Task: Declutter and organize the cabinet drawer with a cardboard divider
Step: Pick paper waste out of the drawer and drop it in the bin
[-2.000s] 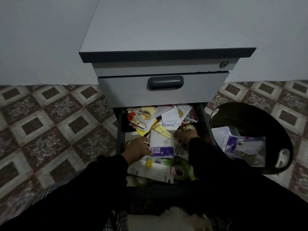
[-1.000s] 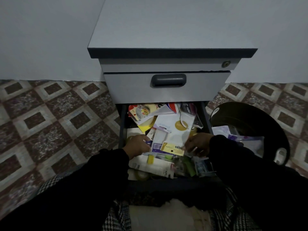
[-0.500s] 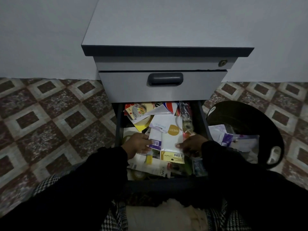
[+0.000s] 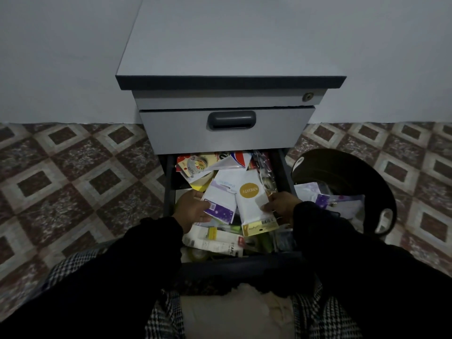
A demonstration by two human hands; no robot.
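In the open drawer [image 4: 285,172] the left hand [image 4: 193,209] pinches a purple-edged packet [image 4: 220,204] and the right hand [image 4: 281,206] a white packet [image 4: 252,206], both probably light, floppy and slippery, best gripped by their edges

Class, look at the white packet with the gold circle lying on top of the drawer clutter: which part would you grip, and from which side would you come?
Probably grip the white packet by its right long edge, coming from the right, where the right hand already touches it. It lies flat on top, that edge exposed; its left side abuts the purple-cornered packet under the left hand.
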